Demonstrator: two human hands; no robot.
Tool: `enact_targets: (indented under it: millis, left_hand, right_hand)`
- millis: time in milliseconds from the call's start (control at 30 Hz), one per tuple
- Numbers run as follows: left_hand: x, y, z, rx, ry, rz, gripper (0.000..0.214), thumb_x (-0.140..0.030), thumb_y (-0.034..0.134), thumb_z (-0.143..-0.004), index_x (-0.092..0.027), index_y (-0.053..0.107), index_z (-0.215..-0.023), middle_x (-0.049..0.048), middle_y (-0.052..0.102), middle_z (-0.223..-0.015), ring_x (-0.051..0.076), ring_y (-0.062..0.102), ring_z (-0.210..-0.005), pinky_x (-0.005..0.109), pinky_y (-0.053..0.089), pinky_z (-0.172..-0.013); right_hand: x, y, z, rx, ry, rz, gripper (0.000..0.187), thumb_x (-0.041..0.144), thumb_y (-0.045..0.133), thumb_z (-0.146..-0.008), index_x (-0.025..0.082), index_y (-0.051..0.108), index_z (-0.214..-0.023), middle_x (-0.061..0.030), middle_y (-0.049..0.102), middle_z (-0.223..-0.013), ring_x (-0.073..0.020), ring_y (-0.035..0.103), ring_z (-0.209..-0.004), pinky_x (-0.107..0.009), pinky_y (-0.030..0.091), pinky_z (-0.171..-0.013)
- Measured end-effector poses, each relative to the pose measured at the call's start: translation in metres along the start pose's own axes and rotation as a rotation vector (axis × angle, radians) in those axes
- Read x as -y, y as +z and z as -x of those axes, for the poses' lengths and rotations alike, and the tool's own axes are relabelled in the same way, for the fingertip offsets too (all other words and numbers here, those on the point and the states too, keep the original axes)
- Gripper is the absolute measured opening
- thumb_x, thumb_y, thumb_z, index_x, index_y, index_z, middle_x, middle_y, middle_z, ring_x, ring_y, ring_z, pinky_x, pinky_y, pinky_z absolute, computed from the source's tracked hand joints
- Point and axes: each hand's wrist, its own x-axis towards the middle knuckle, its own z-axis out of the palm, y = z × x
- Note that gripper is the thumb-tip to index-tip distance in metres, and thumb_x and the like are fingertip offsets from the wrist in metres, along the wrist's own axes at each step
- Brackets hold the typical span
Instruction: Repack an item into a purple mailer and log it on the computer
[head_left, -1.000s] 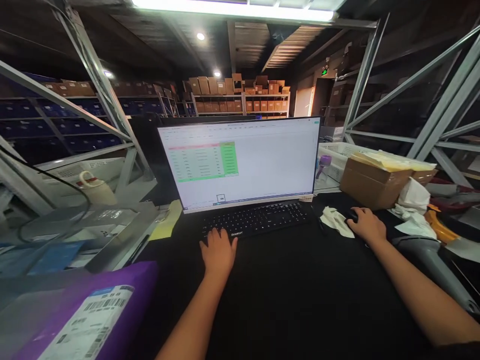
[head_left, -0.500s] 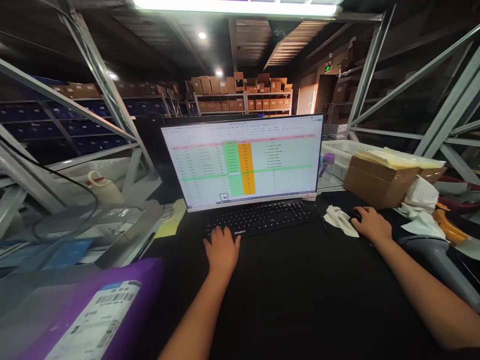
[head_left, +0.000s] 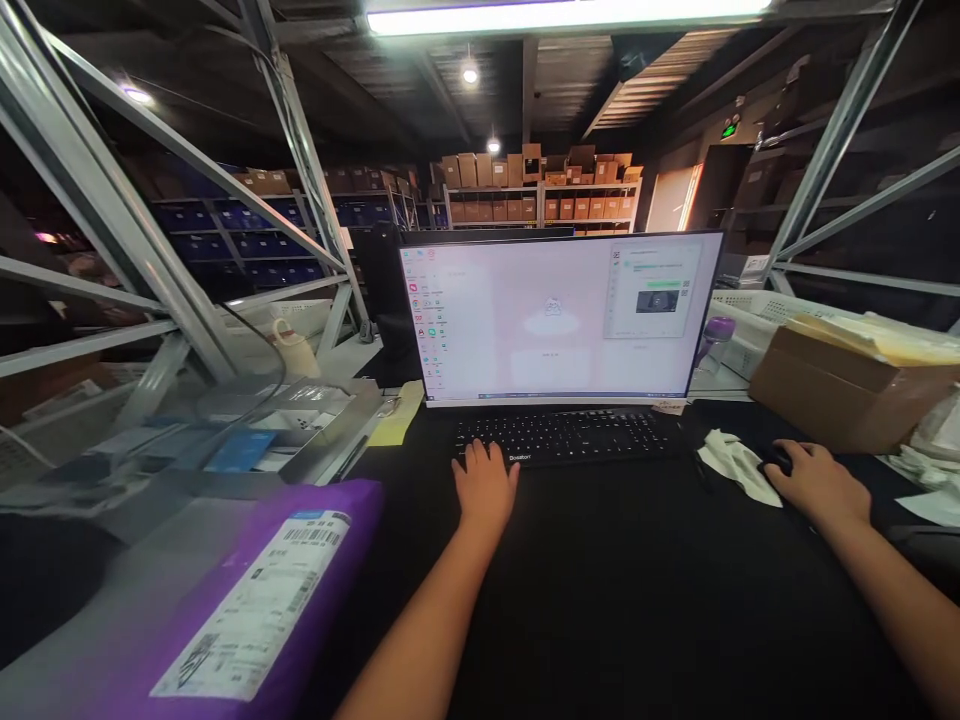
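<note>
My left hand [head_left: 486,484] rests flat with its fingertips on the left end of a black keyboard [head_left: 570,435] that lies on a black desk [head_left: 615,590]. My right hand [head_left: 817,482] covers a black mouse [head_left: 780,460] at the right of the desk, just beside a crumpled white tissue [head_left: 735,465]. Behind the keyboard stands a monitor [head_left: 559,315] showing a pale window with a side column of icons and a small panel at its top right.
A purple mailer bag with a white shipping label [head_left: 255,610] lies at the near left. A cardboard box [head_left: 840,385] stands at the right, a white basket [head_left: 750,310] behind it. Grey metal rack beams [head_left: 150,260] frame both sides; shelves of boxes fill the background.
The screen has switched from a coloured spreadsheet to a pale window with icons. The view has turned left, so everything sits further right. Both hands stay on keyboard and mouse.
</note>
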Motion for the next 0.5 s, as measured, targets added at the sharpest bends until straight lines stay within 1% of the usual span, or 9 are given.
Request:
enact_targets:
  millis: [200,367,500]
  left_hand:
    - [0.0015,0.0061,-0.0034,-0.031,-0.006,0.012,0.055,-0.045,0.043,-0.103,-0.008,0.054,-0.142,0.0259,0.048,-0.154,0.036,0.044,-0.145,0.062,0.04,-0.116]
    - [0.0013,0.0054,-0.0011,-0.039,0.005,-0.003,0.054,-0.045,0.043,-0.103,-0.009,0.055,-0.142,0.024,0.05,-0.153,0.036,0.045,-0.144,0.061,0.039,-0.117]
    - [0.0002,0.001,0.0012,-0.019,0.006,-0.005,0.054,-0.044,0.045,-0.103,-0.009,0.055,-0.142,0.0246,0.05,-0.153,0.037,0.045,-0.144,0.062,0.038,-0.117]
  right_hand:
    - [0.0066,-0.0108,0.0091,-0.013,0.018,-0.046,0.058,0.049,0.031,-0.095,0.026,0.057,-0.142,-0.0132,0.053,-0.144,-0.0318,0.064,-0.113,-0.043,0.052,-0.083]
    - [0.0043,-0.0099,0.0096,0.007,-0.031,-0.006,0.064,0.06,0.027,-0.095,0.028,0.053,-0.145,-0.0111,0.051,-0.148,-0.0332,0.059,-0.124,-0.047,0.051,-0.089]
    - [0.0017,-0.0068,0.0068,0.033,-0.037,-0.002,0.067,0.064,0.026,-0.093,0.032,0.05,-0.146,-0.0081,0.05,-0.15,-0.0321,0.056,-0.128,-0.048,0.051,-0.086]
